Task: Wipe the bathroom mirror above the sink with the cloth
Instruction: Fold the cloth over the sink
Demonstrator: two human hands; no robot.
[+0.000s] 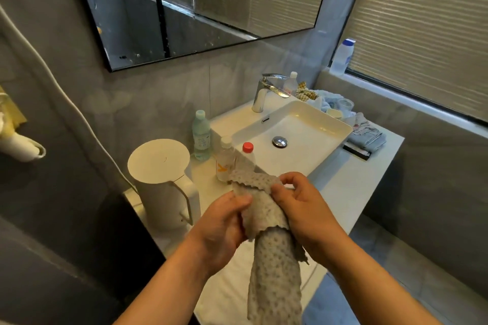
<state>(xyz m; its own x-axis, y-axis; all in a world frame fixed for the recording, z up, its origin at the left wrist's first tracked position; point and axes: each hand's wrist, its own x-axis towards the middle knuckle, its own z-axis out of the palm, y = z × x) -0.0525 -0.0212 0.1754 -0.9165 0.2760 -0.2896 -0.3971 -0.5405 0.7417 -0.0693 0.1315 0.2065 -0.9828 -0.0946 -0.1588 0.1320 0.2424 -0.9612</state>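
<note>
A grey dotted cloth [274,258] hangs between both hands over the counter's near edge, in front of the white sink [314,124]. My left hand [224,224] grips its left side, fingers curled into the fabric. My right hand [306,208] pinches its folded upper edge between thumb and fingers. The black-framed mirror [206,2] hangs on the grey wall above the sink, well above both hands; specks dot its lower part.
A white kettle [163,182] stands left of my hands. Three bottles [202,137] stand between kettle and sink. A chrome faucet [266,90] sits behind the basin. Cups and cloths [367,134] lie right of the sink; a white bottle [342,57] is on the window ledge.
</note>
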